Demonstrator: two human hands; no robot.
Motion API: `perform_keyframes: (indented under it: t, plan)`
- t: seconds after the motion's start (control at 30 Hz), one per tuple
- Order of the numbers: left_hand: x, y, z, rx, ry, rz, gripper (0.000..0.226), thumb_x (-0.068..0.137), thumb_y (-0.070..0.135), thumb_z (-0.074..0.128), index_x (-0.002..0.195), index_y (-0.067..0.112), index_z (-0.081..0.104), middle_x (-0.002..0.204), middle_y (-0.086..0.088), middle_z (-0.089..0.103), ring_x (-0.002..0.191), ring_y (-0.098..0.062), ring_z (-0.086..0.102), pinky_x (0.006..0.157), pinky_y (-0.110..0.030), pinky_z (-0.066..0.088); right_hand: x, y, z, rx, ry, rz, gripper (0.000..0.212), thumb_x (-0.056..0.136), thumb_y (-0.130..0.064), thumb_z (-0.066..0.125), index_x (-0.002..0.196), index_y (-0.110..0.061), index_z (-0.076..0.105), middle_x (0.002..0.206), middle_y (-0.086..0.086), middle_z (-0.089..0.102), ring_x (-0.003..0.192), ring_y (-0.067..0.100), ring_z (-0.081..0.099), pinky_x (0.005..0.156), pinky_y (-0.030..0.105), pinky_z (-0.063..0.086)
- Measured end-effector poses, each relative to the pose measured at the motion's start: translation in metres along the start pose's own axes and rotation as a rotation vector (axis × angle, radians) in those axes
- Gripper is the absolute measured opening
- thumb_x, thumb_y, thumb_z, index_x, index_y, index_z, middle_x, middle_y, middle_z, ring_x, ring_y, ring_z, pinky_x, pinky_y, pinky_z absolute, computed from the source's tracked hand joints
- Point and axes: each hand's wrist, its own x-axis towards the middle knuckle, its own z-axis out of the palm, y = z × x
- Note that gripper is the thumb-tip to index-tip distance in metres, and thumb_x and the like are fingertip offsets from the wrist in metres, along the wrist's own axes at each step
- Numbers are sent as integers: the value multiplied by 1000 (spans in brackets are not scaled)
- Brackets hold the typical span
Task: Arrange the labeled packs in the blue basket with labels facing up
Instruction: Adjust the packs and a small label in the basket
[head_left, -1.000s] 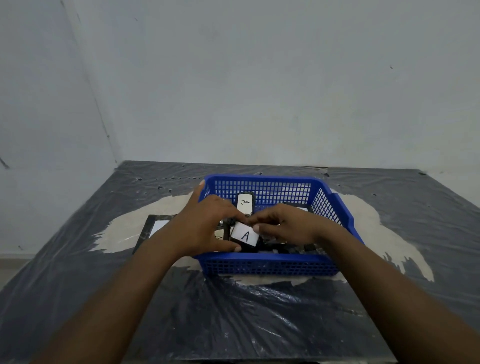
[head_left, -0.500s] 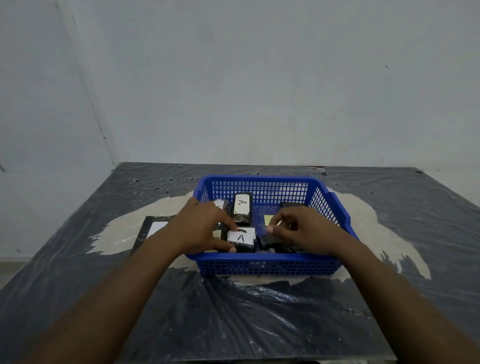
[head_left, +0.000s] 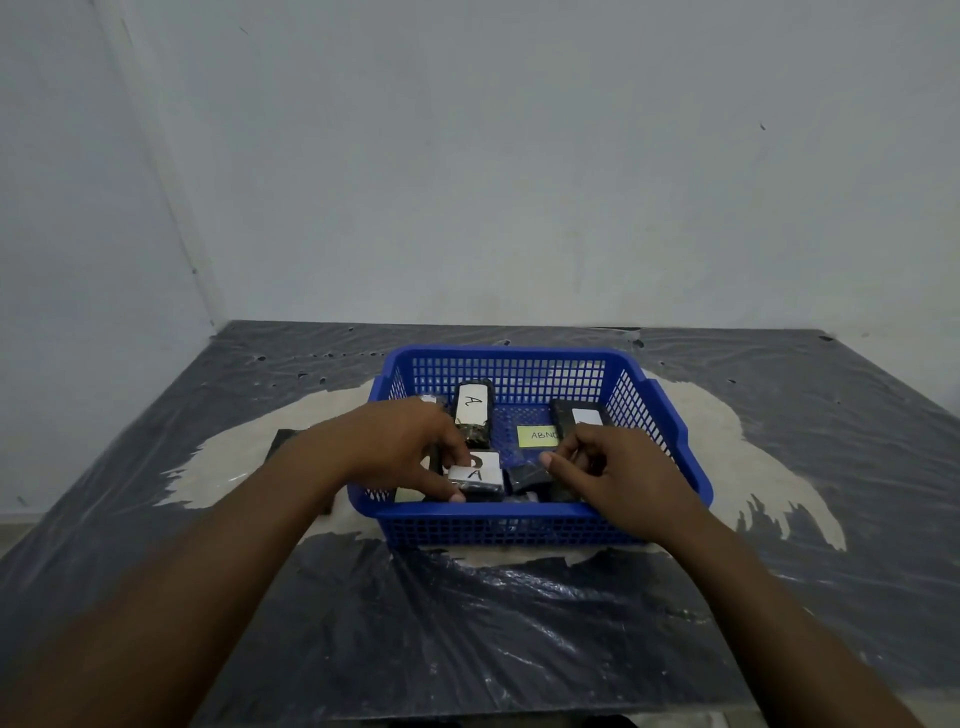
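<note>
A blue mesh basket (head_left: 519, 525) stands on the table and holds several black packs. My left hand (head_left: 400, 447) pinches the front pack with a white "A" label (head_left: 475, 475), label up, low near the basket's front wall. My right hand (head_left: 613, 467) grips a dark pack (head_left: 530, 478) just right of it, with no label showing on it. Further back lies an upright-facing pack labelled "A" (head_left: 472, 410), and a pack with a white label (head_left: 582, 415) rests at the back right. A yellow note reading "ABNO" (head_left: 540, 435) lies on the basket floor.
The table (head_left: 467, 623) is covered in wrinkled dark plastic with a pale worn patch around the basket. A dark flat item (head_left: 283, 441) lies on the table left of the basket, mostly hidden by my left arm. Walls close off the back and left.
The "A" pack has come down from between both hands to the basket's front left. My right hand has let go of it and taken hold of the dark pack beside it.
</note>
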Motion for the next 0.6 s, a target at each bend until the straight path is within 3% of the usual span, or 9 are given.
perform_keyframes:
  t: [0.13,0.27,0.37,0.6]
  plan:
    - [2,5,8,91,-87,-11,39,85,42,72,123,40,61,105,17,66,82,0,55,73,-20,47,1,-1,0,7,-2,4,28,89,-58,60,83,-32,68,66,-10,67,62,4,63,61,26,56]
    - [2,10,8,223,-27,50,25,82,39,72,104,38,61,106,16,64,92,-6,58,80,-31,53,1,0,1,-5,-4,4,27,90,-58,60,84,-32,68,66,-11,67,62,3,63,61,24,55]
    - [5,13,8,273,-29,94,21,81,33,72,100,36,62,101,14,62,92,-7,58,78,-33,54,2,-1,2,-20,-5,13,26,90,-58,61,84,-33,67,65,-11,67,62,3,64,61,22,55]
    - [16,18,0,235,-184,74,29,86,21,70,114,30,67,90,11,69,80,-6,58,77,-26,49,2,-1,3,-44,-4,31,23,91,-54,62,82,-34,65,63,-12,66,60,2,63,60,20,53]
